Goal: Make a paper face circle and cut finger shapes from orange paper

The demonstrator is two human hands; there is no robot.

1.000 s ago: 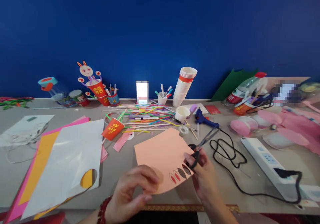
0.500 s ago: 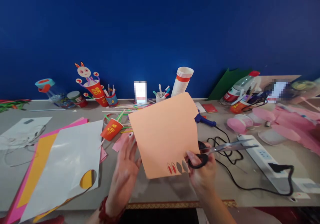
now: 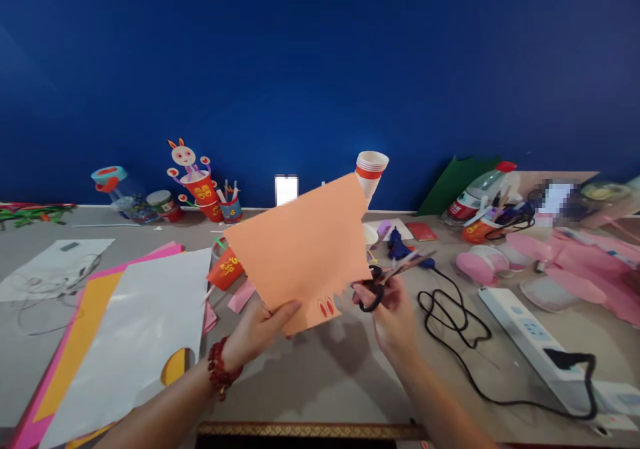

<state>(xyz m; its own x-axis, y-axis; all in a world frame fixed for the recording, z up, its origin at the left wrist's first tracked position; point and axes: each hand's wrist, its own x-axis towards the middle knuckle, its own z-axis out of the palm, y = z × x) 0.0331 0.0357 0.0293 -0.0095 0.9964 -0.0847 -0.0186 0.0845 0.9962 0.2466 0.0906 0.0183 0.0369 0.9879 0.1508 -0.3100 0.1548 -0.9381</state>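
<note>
Work in hand: cutting small ear shapes out of a peach paper sheet with scissors.
Done so far: two leaf-shaped notches already gape at the sheet's lower edge, next to two drawn ovals with red centres that are not yet cut out.
Left to do: by my reading, those two drawn ovals; the rest of the sheet is uncut.
Where the sheet is: lifted clear of the tabletop, tilted, in front of the stack of paper cups.
Left hand: fingers closed on the sheet's lower edge, thumb on the front.
Right hand: fingers through the black scissor handles, gripping them just beside the notched edge; blades point away to the right, not on the paper.
Sheet's look: plain peach card, flat, clean-edged apart from the notches.
Nearby: blue glue gun, black cord, white power strip.
</note>
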